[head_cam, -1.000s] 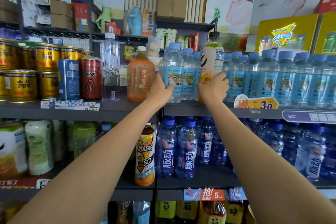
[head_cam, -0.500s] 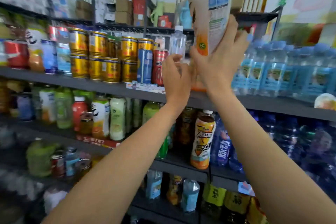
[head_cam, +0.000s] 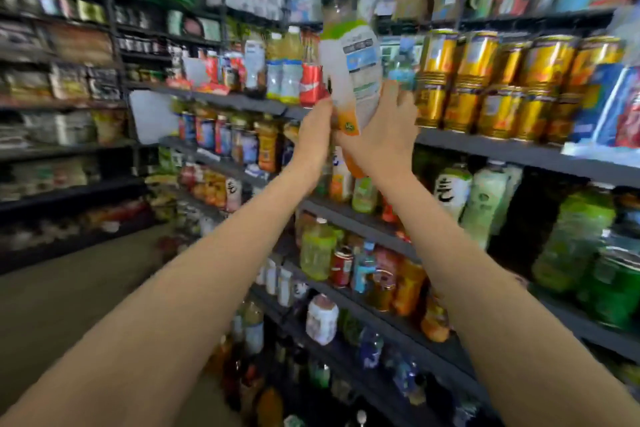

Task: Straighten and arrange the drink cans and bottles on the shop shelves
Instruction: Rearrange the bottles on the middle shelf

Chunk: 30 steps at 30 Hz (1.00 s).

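Observation:
A tall white bottle (head_cam: 349,59) with a green top band, an orange base and a dark cap is held upright in the air in front of the shelves. My right hand (head_cam: 384,135) grips its lower half from the right. My left hand (head_cam: 313,135) touches the bottle's lower left side; the blur hides whether its fingers curl round it. Behind the bottle, stacked gold cans (head_cam: 485,80) fill the upper shelf on the right. Mixed bottles and a red can (head_cam: 310,83) stand on that shelf further left.
Dark shelf boards (head_cam: 502,149) run from right to left, packed with green tea bottles (head_cam: 571,236), juice bottles and cans on the lower levels. A second rack (head_cam: 69,107) of goods stands at the left across a bare floor aisle (head_cam: 69,305). The frame is blurred.
The bottle left the water-bottle shelf in my right hand and is now carried leftward past the gold cans. My view has swung left along the aisle. My left hand has come up to the bottle.

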### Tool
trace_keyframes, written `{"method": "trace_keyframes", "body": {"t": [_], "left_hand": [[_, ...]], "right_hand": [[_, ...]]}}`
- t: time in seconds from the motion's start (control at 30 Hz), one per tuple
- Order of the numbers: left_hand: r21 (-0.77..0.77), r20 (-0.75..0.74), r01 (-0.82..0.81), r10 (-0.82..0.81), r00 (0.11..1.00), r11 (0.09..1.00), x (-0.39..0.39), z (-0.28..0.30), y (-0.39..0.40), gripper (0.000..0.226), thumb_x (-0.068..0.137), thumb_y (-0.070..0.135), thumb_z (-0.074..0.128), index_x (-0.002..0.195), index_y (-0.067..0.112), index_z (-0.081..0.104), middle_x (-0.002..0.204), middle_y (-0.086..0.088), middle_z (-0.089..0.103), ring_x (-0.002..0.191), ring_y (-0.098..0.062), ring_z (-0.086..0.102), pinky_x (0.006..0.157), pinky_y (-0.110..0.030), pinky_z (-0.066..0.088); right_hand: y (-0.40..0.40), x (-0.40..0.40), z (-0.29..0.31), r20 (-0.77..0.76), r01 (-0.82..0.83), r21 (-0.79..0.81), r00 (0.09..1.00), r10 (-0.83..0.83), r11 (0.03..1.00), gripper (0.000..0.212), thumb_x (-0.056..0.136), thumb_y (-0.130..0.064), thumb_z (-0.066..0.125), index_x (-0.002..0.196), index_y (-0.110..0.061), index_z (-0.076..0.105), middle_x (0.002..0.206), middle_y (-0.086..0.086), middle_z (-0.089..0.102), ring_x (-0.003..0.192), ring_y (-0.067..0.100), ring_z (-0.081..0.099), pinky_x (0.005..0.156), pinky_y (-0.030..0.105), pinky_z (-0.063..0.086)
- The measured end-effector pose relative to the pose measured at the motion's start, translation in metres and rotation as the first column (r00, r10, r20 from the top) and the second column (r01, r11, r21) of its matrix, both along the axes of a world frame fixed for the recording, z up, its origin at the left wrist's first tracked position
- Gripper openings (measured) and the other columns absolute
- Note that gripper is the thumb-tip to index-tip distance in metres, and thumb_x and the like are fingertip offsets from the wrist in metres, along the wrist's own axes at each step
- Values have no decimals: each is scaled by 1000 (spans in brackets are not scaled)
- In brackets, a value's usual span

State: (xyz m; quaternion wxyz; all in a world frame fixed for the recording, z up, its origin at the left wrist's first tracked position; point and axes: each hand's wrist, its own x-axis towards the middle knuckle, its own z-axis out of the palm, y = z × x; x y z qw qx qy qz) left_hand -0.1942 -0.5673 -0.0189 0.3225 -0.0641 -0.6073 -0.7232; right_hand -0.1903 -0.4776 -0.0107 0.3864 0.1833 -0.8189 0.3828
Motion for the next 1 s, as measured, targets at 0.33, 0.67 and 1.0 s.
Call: {"method": "trace_keyframes", "body": {"t": [0.33,0.67,1.0], "left_hand": [[-309,128,-101,146,981,946,-33,-61,-201,39,89,16,59,126,11,47,108,3,55,98,-6,52,70,-6,46],[-476,396,79,133,909,876,-159,-79,-351,68,78,18,73,137,16,39,126,-3,56,109,-16,54,86,-26,46],[-557,431,105,180,884,824,-281,-111,-474,68,75,22,76,131,12,39,113,1,52,100,-12,51,78,-19,45]], "right_hand": [[-206,-78,-68,244,-277,-2,932,269,961,67,71,-41,69,127,-16,42,121,9,46,116,31,41,88,41,39],[-336,-215,-114,453,-423,-221,754,476,879,79,61,-21,83,129,-17,43,123,3,56,114,19,53,84,27,45],[-451,-310,-142,582,-296,-233,721,377,926,61,75,-23,74,124,-6,39,119,11,58,111,29,56,76,30,44]]}}
